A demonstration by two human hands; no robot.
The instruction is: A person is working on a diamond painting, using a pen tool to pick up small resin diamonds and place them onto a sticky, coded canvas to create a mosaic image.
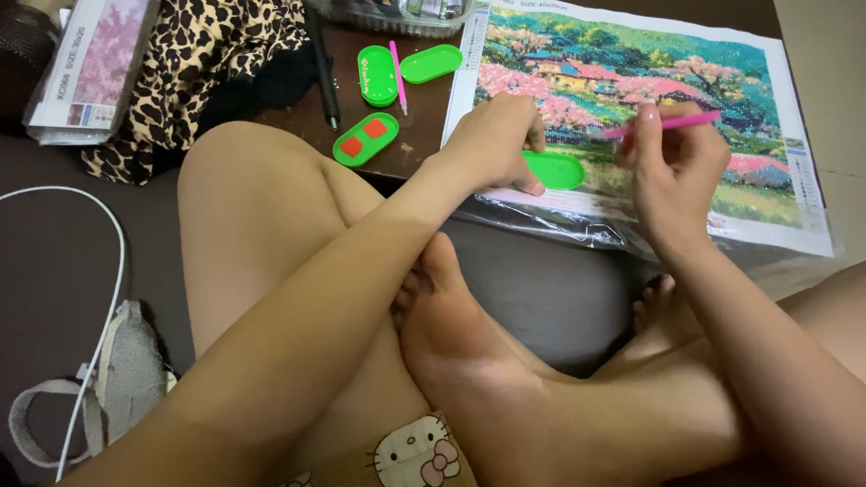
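- Right hand [672, 167], right of centre in the upper half of the frame: its grip is closed on a pink pen [663, 124], pinched near the mid-length of the shaft.
- Long axis of the pink pen: nearly level across the frame, rising slightly toward the right; one end projects right of the fingers, the other runs left toward the green tray.
- Left hand [494, 144], upper centre: fingers curled down, fingertips pressed on the near edge of the green tray [555, 169]; it steadies the tray and does not lift it.
- Key relation: the green tray lies just left of and slightly below the right-hand grip, between the two hands; the left hand touches it, the right hand is near but apart.
- Both the tray and the hands sit over the lower left part of the landscape canvas [722, 194], which lies flat on the dark worktop [424, 113].
- Unused items, upper centre-left: two further green trays [379, 76], a lidded one with red squares [365, 138], and a second pink pen [398, 77].
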